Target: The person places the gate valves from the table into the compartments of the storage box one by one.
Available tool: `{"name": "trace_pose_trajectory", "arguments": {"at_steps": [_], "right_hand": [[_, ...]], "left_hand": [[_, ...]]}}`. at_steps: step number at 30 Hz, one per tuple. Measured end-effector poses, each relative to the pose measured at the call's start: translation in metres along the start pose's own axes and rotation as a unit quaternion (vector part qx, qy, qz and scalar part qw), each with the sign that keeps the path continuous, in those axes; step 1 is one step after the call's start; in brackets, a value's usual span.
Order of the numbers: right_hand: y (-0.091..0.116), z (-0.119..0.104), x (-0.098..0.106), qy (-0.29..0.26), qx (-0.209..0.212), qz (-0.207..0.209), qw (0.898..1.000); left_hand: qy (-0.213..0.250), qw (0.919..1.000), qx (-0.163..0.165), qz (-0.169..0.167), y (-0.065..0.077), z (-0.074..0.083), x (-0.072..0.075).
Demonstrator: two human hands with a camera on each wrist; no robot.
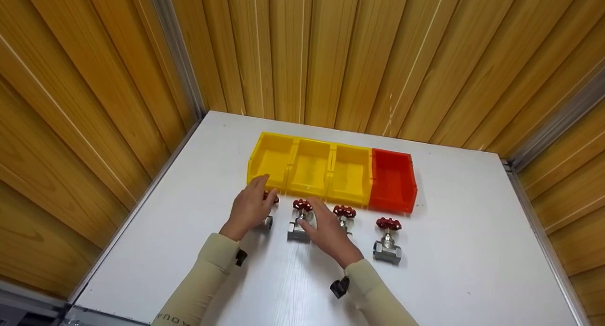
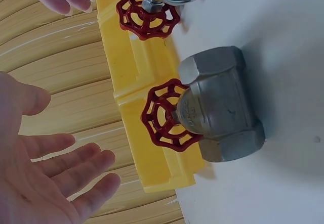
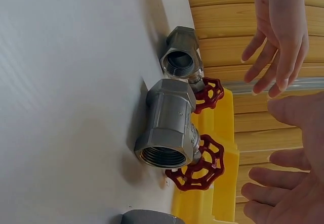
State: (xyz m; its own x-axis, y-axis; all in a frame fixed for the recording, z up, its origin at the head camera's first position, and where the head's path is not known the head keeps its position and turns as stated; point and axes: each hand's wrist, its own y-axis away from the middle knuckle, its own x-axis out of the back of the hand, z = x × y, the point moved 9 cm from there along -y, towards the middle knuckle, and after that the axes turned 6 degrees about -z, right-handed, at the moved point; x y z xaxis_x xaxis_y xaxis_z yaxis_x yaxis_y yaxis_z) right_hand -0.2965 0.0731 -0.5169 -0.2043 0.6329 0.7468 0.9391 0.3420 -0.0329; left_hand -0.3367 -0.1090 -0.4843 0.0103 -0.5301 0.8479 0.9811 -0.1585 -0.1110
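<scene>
Several metal gate valves with dark red handwheels stand in a row on the white table. My left hand (image 1: pixel 248 205) is held over the leftmost valve (image 1: pixel 268 223), hiding much of it. The left wrist view shows that hand's fingers (image 2: pixel 83 176) spread and apart from the nearest valve (image 2: pixel 217 105). My right hand (image 1: pixel 328 229) is above and between the second valve (image 1: pixel 298 231) and the partly hidden third valve (image 1: pixel 344 211). In the right wrist view its fingers (image 3: pixel 276 178) are loosely extended, apart from the valves (image 3: pixel 169 118). Both hands hold nothing.
Behind the valves stands a row of joined bins, yellow ones (image 1: pixel 307 192) on the left and a red bin (image 1: pixel 393 205) at the right end. The rightmost valve (image 1: pixel 387 251) stands away from both hands. Wood-patterned walls (image 1: pixel 331 56) enclose the white table (image 1: pixel 463 250).
</scene>
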Motion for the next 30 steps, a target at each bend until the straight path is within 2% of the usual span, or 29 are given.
{"name": "trace_pose_trajectory", "arguments": {"at_steps": [12,24,30], "right_hand": [[-0.01,-0.01,-0.018,0.002,0.012,-0.041,0.999],[-0.024,-0.022,-0.032,0.012,0.03,-0.066,0.997],[-0.029,-0.026,-0.041,0.019,0.035,-0.083,0.996]], "left_hand": [[0.009,0.9993,0.031,0.021,-0.009,-0.02,0.002],[0.04,0.9962,0.076,0.01,-0.02,-0.047,0.001],[0.049,0.9957,0.076,0.02,-0.022,-0.059,0.003]]}}
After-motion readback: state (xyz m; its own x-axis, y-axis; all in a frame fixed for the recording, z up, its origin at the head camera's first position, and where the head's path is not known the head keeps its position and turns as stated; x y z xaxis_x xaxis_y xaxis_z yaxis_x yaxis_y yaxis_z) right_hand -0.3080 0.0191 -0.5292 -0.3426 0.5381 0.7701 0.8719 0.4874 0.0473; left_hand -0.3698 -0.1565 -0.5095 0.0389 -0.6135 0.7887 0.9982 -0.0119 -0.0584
